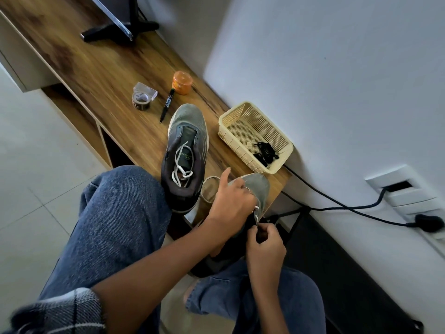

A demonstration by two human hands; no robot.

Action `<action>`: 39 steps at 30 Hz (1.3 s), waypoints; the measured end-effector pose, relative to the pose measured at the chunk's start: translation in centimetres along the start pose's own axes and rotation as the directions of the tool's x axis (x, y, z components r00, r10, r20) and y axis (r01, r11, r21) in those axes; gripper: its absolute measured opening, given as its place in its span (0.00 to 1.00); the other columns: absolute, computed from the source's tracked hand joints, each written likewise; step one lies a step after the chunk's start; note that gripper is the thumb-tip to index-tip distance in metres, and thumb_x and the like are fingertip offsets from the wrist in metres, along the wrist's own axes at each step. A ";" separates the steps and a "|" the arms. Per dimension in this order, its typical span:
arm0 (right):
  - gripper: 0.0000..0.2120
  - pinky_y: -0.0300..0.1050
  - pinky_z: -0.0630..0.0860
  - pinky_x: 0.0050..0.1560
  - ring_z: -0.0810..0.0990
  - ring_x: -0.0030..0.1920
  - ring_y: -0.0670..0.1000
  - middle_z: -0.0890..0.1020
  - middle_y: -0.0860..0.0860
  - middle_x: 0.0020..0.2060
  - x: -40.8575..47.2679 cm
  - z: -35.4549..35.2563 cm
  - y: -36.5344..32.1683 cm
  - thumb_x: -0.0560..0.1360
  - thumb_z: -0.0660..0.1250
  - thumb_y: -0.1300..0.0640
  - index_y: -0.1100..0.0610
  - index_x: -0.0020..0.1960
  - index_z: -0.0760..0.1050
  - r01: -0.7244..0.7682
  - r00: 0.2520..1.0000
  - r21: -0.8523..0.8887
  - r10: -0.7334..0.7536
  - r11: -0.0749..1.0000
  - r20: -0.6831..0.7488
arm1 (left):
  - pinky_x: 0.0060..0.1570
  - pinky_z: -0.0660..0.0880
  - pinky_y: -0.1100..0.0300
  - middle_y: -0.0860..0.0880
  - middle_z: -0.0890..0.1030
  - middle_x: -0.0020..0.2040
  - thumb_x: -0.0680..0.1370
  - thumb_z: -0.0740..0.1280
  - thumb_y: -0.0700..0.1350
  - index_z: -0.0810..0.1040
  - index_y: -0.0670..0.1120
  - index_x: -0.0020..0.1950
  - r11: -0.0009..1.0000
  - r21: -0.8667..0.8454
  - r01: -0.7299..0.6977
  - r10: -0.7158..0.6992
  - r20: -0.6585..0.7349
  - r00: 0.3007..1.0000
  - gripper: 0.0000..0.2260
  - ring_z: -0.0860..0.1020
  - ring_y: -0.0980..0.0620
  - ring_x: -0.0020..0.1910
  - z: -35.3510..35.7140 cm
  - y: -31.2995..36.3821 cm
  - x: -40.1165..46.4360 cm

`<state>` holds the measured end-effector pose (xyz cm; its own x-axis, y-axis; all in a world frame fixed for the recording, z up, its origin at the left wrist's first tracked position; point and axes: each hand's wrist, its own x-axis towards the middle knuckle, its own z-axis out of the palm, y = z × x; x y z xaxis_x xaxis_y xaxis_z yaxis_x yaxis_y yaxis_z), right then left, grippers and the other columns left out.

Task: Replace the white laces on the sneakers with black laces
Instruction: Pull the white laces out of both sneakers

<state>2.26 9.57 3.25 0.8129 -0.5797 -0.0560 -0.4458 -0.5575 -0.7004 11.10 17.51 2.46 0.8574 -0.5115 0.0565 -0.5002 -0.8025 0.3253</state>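
the left hand (231, 203) rests on the grey sneaker (258, 189) held at the end of the wooden counter (101, 75), index finger pointing out, the other fingers curled over the shoe. the right hand (265, 242) pinches a white lace (256, 213) between its fingers at the shoe's eyelets. a second sneaker (185, 150) stands on the counter just beside, white lace piled inside. black laces (265, 151) lie in the cream basket (237, 116) near the wall.
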 end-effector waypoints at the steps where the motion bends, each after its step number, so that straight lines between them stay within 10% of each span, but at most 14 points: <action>1: 0.03 0.46 0.77 0.40 0.79 0.39 0.48 0.80 0.49 0.36 0.0 0.0 0.0 0.76 0.64 0.60 0.58 0.46 0.77 0.001 1.000 0.000 -0.001 1.000 -0.006 | 0.74 0.47 0.41 0.53 0.82 0.47 0.80 0.63 0.47 0.79 0.52 0.50 0.998 -0.062 0.026 -0.027 -0.009 1.000 0.05 0.73 0.51 0.60 -0.1 0.1 0.0; 5: 0.05 0.48 0.77 0.42 0.79 0.41 0.51 0.80 0.51 0.38 0.2 0.2 0.4 0.76 0.64 0.60 0.59 0.49 0.77 -0.006 0.999 -0.015 0.005 1.000 -0.037 | 0.52 0.76 0.50 0.52 0.81 0.42 0.81 0.61 0.47 0.74 0.48 0.51 0.703 -0.687 0.182 -0.382 -0.150 0.912 0.04 0.80 0.52 0.43 -1.3 -0.1 0.2; 8: 0.04 0.47 0.75 0.39 0.79 0.39 0.52 0.79 0.51 0.36 0.1 0.3 0.6 0.76 0.64 0.60 0.59 0.48 0.78 -0.010 0.998 -0.010 0.010 1.000 -0.054 | 0.40 0.72 0.59 0.54 0.80 0.41 0.80 0.63 0.47 0.73 0.49 0.50 0.441 -0.867 0.231 -0.650 -0.131 0.749 0.02 0.78 0.56 0.41 -2.5 -0.7 0.4; 15: 0.04 0.45 0.73 0.38 0.77 0.38 0.48 0.79 0.50 0.36 0.3 0.3 0.5 0.77 0.64 0.60 0.59 0.47 0.77 0.007 0.999 -0.045 -0.008 0.999 -0.039 | 0.67 0.54 0.45 0.54 0.78 0.61 0.70 0.71 0.48 0.78 0.53 0.60 0.953 -0.299 0.040 -0.117 -0.246 0.962 0.18 0.67 0.48 0.68 -0.4 -0.8 0.2; 23: 0.03 0.47 0.76 0.40 0.78 0.40 0.49 0.80 0.50 0.37 0.1 0.4 0.4 0.76 0.64 0.60 0.58 0.46 0.77 0.016 0.999 -0.034 -0.017 0.999 -0.034 | 0.66 0.30 0.47 0.55 0.80 0.57 0.79 0.62 0.46 0.82 0.52 0.52 0.997 -0.054 0.058 -0.060 -0.040 0.997 0.09 0.59 0.51 0.73 -0.4 0.2 -0.1; 28: 0.03 0.35 0.69 0.34 0.76 0.37 0.44 0.78 0.49 0.35 0.0 0.3 0.2 0.77 0.64 0.61 0.58 0.45 0.76 0.024 0.999 -0.025 -0.025 0.999 -0.034 | 0.67 0.47 0.47 0.55 0.81 0.35 0.72 0.72 0.46 0.79 0.51 0.40 0.993 -0.097 0.069 -0.091 -0.249 0.964 0.03 0.77 0.51 0.58 0.7 0.8 -0.3; 31: 0.02 0.32 0.68 0.34 0.76 0.37 0.43 0.79 0.49 0.36 0.0 0.3 0.3 0.77 0.64 0.61 0.58 0.46 0.76 0.021 0.999 -0.011 -0.022 1.000 -0.042 | 0.66 0.57 0.52 0.56 0.79 0.38 0.78 0.67 0.45 0.75 0.51 0.46 0.809 -0.563 0.171 -0.422 -0.353 0.835 0.02 0.78 0.55 0.47 0.2 0.5 0.3; 35: 0.03 0.31 0.68 0.33 0.76 0.37 0.42 0.79 0.48 0.35 -0.1 0.3 0.5 0.76 0.64 0.61 0.59 0.46 0.77 0.019 0.998 -0.007 -0.020 1.000 -0.052 | 0.44 0.73 0.58 0.56 0.83 0.44 0.80 0.64 0.45 0.72 0.53 0.48 0.121 -0.988 0.098 -0.831 -0.047 0.554 0.03 0.78 0.60 0.39 -1.9 -0.6 0.9; 37: 0.03 0.31 0.68 0.32 0.76 0.36 0.42 0.78 0.48 0.34 -0.1 0.3 0.6 0.76 0.64 0.62 0.59 0.45 0.76 0.020 0.998 -0.010 -0.020 1.000 -0.051 | 0.45 0.74 0.57 0.55 0.82 0.48 0.81 0.63 0.47 0.70 0.55 0.48 0.098 -0.994 0.049 -0.858 -0.060 0.511 0.04 0.78 0.61 0.42 -2.3 -0.7 0.9; 39: 0.03 0.32 0.68 0.32 0.76 0.36 0.43 0.78 0.48 0.34 0.0 0.3 0.5 0.76 0.64 0.62 0.59 0.44 0.76 0.019 0.999 -0.017 -0.020 1.000 -0.046 | 0.58 0.71 0.51 0.56 0.79 0.53 0.80 0.63 0.46 0.70 0.56 0.51 0.290 -0.946 0.143 -0.816 -0.166 0.553 0.05 0.74 0.57 0.55 -2.4 -0.5 0.9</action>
<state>2.09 9.47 2.68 0.8032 -0.5956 -0.0092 -0.4365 -0.5781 -0.6894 12.37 18.19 4.60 0.9027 0.4233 -0.0773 0.0922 -0.0148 0.9956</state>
